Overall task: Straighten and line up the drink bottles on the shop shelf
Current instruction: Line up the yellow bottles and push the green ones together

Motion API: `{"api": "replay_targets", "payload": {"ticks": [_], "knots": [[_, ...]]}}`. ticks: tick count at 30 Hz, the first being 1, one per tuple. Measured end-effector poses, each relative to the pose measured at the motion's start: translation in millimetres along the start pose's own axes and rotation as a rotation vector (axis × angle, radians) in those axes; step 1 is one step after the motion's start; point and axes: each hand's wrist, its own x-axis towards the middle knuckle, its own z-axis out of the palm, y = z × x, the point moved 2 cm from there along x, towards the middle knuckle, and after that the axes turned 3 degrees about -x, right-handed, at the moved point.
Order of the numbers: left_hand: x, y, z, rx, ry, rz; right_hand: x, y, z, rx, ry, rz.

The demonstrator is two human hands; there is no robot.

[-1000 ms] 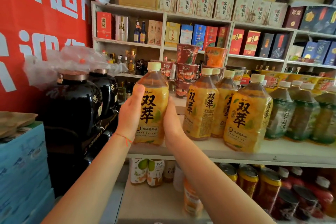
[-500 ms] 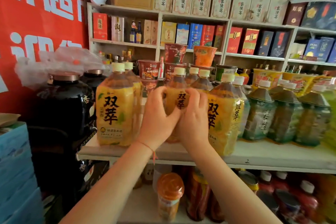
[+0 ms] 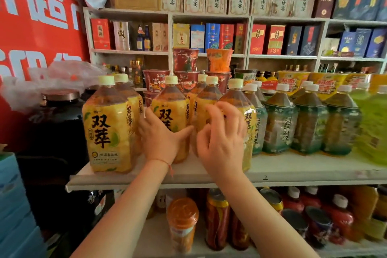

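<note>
left grip (image 3: pixel 161 138) is wrapped around the lower body of the middle yellow tea bottle (image 3: pixel 170 119), thumb across its front label, so it holds that bottle; right grip (image 3: pixel 222 142) is loosely curled with nothing in it, fingertips (image 3: pixel 211 109) hovering at the front of the right-hand yellow bottle (image 3: pixel 247 115), contact or not i cannot tell. held bottle stands upright on the shelf (image 3: pixel 293 172), set back from the front edge. just left of the left grip is the front-left yellow bottle (image 3: pixel 107 128), close to the edge with its label square on. right of the right grip runs the row of green tea bottles (image 3: pixel 280 123), set back from the edge. step in hand looks like drawing the middle bottle forward and squaring its label. to do it well: keep the hold low on the body, slide rather than lift, so the base stays flat and the tall bottle doesn't tip. use the front-left bottle's face as the datum line. twist until the big characters face out. bring the right grip onto the neighbour to steady it, since these bottles sit nearly touching and one nudge could shove the ones behind. likely several more to go.
</note>
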Motion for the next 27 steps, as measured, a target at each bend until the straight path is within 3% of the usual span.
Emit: {"api": "replay_targets", "payload": {"ticks": [2, 4, 7, 9, 17, 27], "knots": [[-1, 7, 1, 0.061, -0.017, 0.006, 4, 6, -9, -0.108, 0.114, 0.095], [-3, 12, 1, 0.061, -0.055, 0.023, 3, 16, -14, -0.102, 0.100, 0.299], [-4, 15, -4, 0.036, -0.206, 0.051, -4, 40, -14, 0.178, -0.130, 0.794], [-4, 12, -10, -0.061, -0.295, 0.046, -9, 47, -12, 0.300, -0.237, 0.941], [5, 0, -8, -0.282, -0.223, 0.033, -11, 43, -15, 0.518, -0.319, 1.038], [10, -16, -8, -0.866, -0.448, -0.249, -19, 18, 2, 0.591, -0.472, 0.945]]}}
